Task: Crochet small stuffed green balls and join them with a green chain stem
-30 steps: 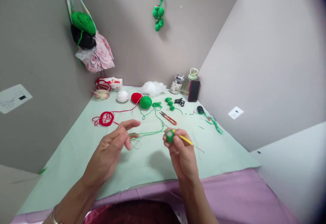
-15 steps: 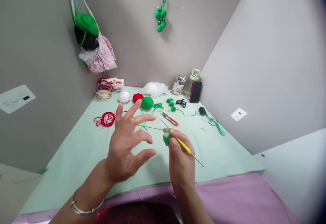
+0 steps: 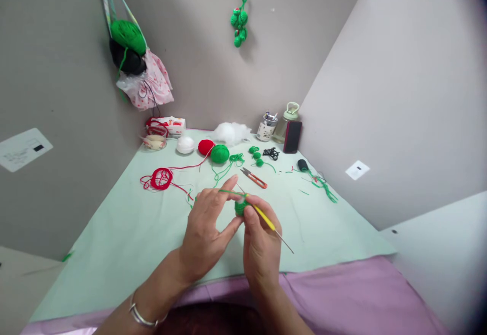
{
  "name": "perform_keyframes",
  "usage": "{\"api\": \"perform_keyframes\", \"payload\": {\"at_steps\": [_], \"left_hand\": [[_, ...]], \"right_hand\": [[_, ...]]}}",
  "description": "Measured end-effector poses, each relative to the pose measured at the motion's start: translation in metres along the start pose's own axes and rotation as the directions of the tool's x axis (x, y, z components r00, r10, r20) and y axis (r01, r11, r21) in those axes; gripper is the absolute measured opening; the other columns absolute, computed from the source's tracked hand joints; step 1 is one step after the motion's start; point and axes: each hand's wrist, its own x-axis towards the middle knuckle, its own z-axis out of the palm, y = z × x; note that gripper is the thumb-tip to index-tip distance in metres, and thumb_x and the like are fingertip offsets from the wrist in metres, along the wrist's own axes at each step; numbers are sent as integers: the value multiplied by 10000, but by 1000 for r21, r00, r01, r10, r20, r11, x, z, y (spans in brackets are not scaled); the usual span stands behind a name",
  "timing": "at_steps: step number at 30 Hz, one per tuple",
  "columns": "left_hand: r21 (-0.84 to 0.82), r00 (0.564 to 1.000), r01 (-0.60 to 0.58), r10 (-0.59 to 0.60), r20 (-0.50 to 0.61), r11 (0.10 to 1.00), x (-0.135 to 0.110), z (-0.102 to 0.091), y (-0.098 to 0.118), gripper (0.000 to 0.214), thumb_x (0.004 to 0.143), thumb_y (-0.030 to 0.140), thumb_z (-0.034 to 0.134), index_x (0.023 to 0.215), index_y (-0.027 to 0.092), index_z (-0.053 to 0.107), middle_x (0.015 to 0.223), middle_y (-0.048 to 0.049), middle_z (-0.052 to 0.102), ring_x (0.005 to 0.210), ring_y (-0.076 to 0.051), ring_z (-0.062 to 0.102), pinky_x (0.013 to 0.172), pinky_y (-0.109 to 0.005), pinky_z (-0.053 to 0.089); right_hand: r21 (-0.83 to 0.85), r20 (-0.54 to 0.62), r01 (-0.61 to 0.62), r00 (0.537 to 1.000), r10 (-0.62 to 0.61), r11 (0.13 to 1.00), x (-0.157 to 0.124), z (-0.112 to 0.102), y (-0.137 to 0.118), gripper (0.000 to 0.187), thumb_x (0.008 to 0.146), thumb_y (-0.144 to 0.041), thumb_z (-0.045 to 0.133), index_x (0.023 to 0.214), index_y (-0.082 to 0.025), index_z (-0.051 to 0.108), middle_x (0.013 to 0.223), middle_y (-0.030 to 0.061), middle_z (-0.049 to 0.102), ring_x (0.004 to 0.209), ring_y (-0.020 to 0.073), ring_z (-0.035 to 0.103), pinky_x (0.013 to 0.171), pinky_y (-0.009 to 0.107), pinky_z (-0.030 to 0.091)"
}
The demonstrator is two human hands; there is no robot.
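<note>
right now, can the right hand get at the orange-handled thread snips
Probably yes: the orange-handled thread snips lie uncovered just beyond the right hand, though its grip is busy with the yellow-handled crochet hook.

Nothing legible: red print on white packet [image 3: 175, 126], dark marks on cup [image 3: 265, 131], faint lines on left-hand wall plate [image 3: 23, 148], all too small or blurred

Two hands: one left hand [image 3: 207, 228], one right hand [image 3: 263, 236]. One yellow crochet hook [image 3: 265, 217] and one green crocheted piece [image 3: 241, 208]. Three balls on the table [image 3: 125, 254]: one white ball [image 3: 185, 145], one red ball [image 3: 205, 147], one green ball [image 3: 219, 154]. One pair of orange snips [image 3: 255, 179], one cup [image 3: 264, 131], one bottle [image 3: 281, 130], one phone [image 3: 292, 137], one heap of white stuffing [image 3: 230, 133]. Perhaps three small green pieces [image 3: 259, 163], too small to count surely.
</note>
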Motion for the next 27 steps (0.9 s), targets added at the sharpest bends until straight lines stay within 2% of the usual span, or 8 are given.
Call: {"api": "perform_keyframes", "payload": {"at_steps": [8,10,12,14,16,19,23,27], "left_hand": [[29,1000,13,-12,-16,999,-5,6,5,330,905,102,653,1209,219,596,1110,-71,761,958,-209,704,878,-339,522],[-10,999,47,-47,20,999,-7,9,4,373,890,103,653,1238,228,605,1064,-48,766,956,-207,708,900,-342,524],[-104,983,174,-167,76,979,-8,9,3,500,863,111,672,1338,237,579,1026,-19,760,965,-197,705,955,-348,518],[-245,925,377,-346,158,893,-9,6,1,628,846,137,700,1439,242,521,1000,7,744,985,-183,692,1024,-357,495],[-396,835,551,-486,259,735,-10,1,0,717,846,196,741,1506,248,465,980,19,718,1015,-175,670,1071,-361,467],[-580,748,652,-538,388,488,-13,-5,1,794,844,265,791,1548,278,423,1018,12,688,1055,-170,634,1069,-346,455],[-689,702,673,-525,481,268,-15,-7,-1,845,849,271,805,1579,312,381,1069,-7,656,1063,-175,618,1020,-341,468],[-695,710,665,-521,474,274,-16,-9,-4,877,839,255,817,1591,329,371,1056,-11,632,1051,-182,608,1025,-360,462]], "right_hand": [[-253,113,329,944,-310,910,-9,4,1,185,1000,-307,620,1067,-270,789,1063,51,746,1014,183,700,880,328,587],[-293,147,397,918,-369,870,-9,-1,6,228,1024,-253,573,1133,-293,770,1080,45,734,1017,169,692,866,312,581],[-302,209,443,894,-395,844,-6,-8,9,274,1030,-205,554,1184,-320,750,1093,37,734,1020,162,690,863,309,575],[-306,283,489,866,-412,817,-1,-14,10,312,1024,-167,555,1213,-334,739,1097,34,738,1034,163,683,878,318,566],[-303,331,537,834,-441,788,3,-19,8,342,1016,-136,559,1224,-339,738,1077,34,733,1034,162,670,870,315,558],[-276,325,580,807,-493,767,1,-21,4,359,1009,-113,557,1217,-338,745,1038,36,708,1000,157,657,811,296,550],[-194,275,543,829,-486,817,-4,-20,-1,304,1024,-160,547,1169,-322,760,992,35,694,916,154,653,775,305,548],[-27,349,384,869,-351,923,2,-25,-5,203,1008,-227,606,1091,-301,775,928,21,681,804,141,637,729,306,536]]}}
